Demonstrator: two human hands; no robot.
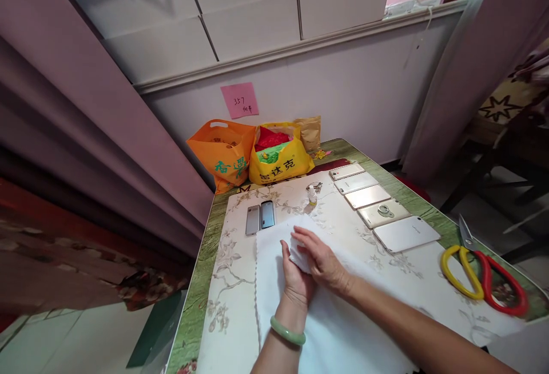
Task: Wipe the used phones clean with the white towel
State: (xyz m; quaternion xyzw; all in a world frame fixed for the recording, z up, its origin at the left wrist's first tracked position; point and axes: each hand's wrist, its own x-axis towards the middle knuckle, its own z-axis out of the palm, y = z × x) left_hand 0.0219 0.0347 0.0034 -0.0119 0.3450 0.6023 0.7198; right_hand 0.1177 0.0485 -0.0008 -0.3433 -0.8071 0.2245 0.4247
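A small white cloth (300, 255) with a wavy edge is between my hands. My left hand (295, 279), with a green bangle at the wrist, holds it from the left, thumb raised. Over it from the right lies my right hand (323, 262), its fingers closed across the cloth. Whether anything is wrapped inside is hidden. Beneath both hands spreads a larger white cloth (270, 305) with a scalloped edge. Just beyond it are a grey phone (253, 220), a blue phone (267, 214) and a small clear bottle (312, 195) with a white cap.
Several phones (406, 234) lie in a row at the right. Scissors (480, 277) with yellow and red handles rest near the table's right edge. An orange bag (227, 156) and a yellow bag (281, 165) stand at the back by the wall, beside a brown pouch (309, 132).
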